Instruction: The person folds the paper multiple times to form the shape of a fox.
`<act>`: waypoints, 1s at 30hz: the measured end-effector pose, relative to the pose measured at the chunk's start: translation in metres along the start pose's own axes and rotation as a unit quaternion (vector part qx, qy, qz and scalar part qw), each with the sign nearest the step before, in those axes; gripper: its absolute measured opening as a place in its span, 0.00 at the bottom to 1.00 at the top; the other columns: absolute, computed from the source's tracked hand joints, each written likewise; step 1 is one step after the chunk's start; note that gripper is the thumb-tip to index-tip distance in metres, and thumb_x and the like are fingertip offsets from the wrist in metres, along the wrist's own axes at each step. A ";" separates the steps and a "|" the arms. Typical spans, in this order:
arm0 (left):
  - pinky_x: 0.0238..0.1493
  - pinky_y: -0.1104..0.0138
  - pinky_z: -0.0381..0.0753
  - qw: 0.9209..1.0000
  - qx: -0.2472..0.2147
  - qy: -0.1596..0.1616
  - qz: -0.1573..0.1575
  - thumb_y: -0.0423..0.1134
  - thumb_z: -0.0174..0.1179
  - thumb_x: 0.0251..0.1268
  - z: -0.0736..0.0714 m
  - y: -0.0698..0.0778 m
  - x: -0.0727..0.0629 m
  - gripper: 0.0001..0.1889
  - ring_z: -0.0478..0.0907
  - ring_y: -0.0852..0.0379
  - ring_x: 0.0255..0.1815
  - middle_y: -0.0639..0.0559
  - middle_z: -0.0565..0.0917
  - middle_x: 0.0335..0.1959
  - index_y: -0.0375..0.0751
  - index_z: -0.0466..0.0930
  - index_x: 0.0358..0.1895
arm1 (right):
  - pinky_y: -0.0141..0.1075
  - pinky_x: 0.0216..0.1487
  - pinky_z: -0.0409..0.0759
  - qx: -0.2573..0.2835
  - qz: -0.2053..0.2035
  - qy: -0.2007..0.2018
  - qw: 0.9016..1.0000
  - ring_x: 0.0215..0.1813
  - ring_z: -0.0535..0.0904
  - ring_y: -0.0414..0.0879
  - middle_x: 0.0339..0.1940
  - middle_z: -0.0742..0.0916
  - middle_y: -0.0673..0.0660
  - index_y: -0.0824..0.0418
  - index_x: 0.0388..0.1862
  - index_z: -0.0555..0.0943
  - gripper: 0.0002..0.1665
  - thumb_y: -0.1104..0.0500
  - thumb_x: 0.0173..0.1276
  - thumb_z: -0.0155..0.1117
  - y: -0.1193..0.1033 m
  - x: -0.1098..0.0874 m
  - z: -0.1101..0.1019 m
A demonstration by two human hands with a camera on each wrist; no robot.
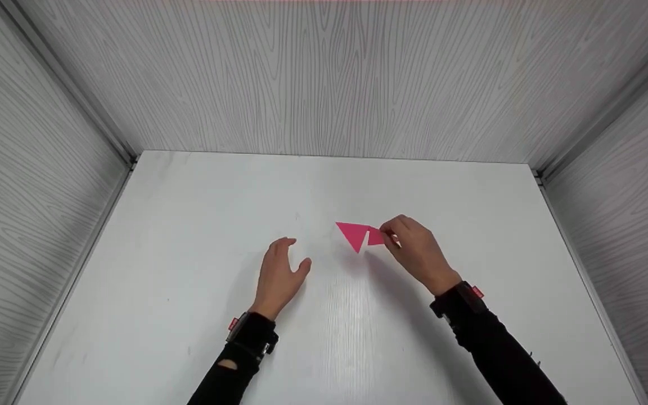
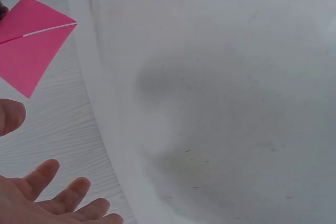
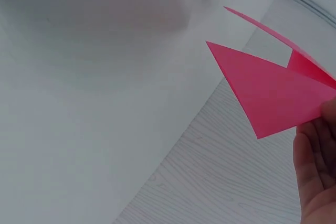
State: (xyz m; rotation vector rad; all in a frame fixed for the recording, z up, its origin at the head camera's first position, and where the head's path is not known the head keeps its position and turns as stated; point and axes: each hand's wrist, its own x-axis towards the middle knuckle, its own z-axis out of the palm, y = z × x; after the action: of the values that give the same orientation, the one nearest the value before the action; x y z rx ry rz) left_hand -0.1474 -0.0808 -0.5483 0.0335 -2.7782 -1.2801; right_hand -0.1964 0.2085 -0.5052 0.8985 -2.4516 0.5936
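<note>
A folded piece of pink paper (image 1: 352, 233) is held up above the white table, with two pointed flaps standing apart. My right hand (image 1: 417, 250) pinches its right end between thumb and fingers. In the right wrist view the near flap of the pink paper (image 3: 268, 90) points left, and the fingers (image 3: 315, 156) grip its lower edge. To the left of the paper, my left hand (image 1: 280, 275) is raised with thumb and fingers spread, touching nothing. The left wrist view shows the pink paper (image 2: 39, 51) beyond the thumb and spread fingers (image 2: 68, 198).
The white table (image 1: 189, 225) carries small dark specks and the shadows of both arms. A grey wood-grain panel (image 1: 324, 79) rises behind it, with similar panels at the left (image 1: 31, 169) and right (image 1: 628, 185).
</note>
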 end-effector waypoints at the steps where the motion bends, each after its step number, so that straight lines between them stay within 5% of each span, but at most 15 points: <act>1: 0.71 0.48 0.69 1.000 0.008 0.004 0.003 0.42 0.66 0.70 0.000 0.000 0.000 0.28 0.69 0.36 0.71 0.33 0.72 0.69 0.31 0.73 0.67 | 0.37 0.40 0.86 -0.014 -0.010 0.005 1.000 0.37 0.83 0.47 0.36 0.85 0.56 0.63 0.42 0.82 0.13 0.70 0.63 0.76 0.000 -0.001 0.001; 11: 0.70 0.49 0.69 0.998 0.040 0.013 0.038 0.40 0.68 0.68 0.004 -0.003 -0.002 0.30 0.71 0.36 0.67 0.33 0.73 0.66 0.31 0.72 0.68 | 0.38 0.39 0.87 -0.089 -0.112 0.043 0.989 0.39 0.84 0.51 0.36 0.85 0.56 0.63 0.38 0.81 0.13 0.72 0.59 0.76 0.003 -0.013 0.017; 24: 0.71 0.47 0.67 0.996 0.040 0.012 0.073 0.27 0.64 0.68 0.004 -0.003 -0.006 0.24 0.69 0.35 0.70 0.32 0.72 0.66 0.30 0.74 0.66 | 0.35 0.44 0.86 -0.032 -0.165 -0.039 0.985 0.45 0.85 0.47 0.41 0.87 0.53 0.58 0.41 0.86 0.19 0.69 0.52 0.83 0.006 -0.037 0.032; 27: 0.73 0.49 0.66 0.996 0.038 -0.016 0.082 0.26 0.62 0.70 0.006 -0.002 -0.007 0.25 0.68 0.37 0.72 0.33 0.72 0.68 0.30 0.72 0.68 | 0.35 0.45 0.86 -0.037 -0.165 -0.069 0.983 0.45 0.86 0.46 0.41 0.88 0.52 0.58 0.41 0.87 0.17 0.69 0.54 0.82 0.006 -0.039 0.032; 30: 0.76 0.50 0.63 0.991 0.036 -0.077 0.099 0.26 0.57 0.74 0.009 -0.001 -0.009 0.26 0.64 0.39 0.76 0.35 0.71 0.72 0.31 0.68 0.73 | 0.34 0.46 0.86 -0.044 -0.160 -0.105 0.981 0.46 0.86 0.46 0.41 0.88 0.51 0.58 0.42 0.88 0.17 0.68 0.55 0.83 0.006 -0.041 0.032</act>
State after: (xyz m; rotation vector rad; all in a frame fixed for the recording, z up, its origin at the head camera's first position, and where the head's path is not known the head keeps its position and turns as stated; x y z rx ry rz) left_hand -0.1391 -0.0742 -0.5548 -0.3419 -2.8659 -1.1806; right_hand -0.1814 0.2156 -0.5551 1.3427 -2.4159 0.2865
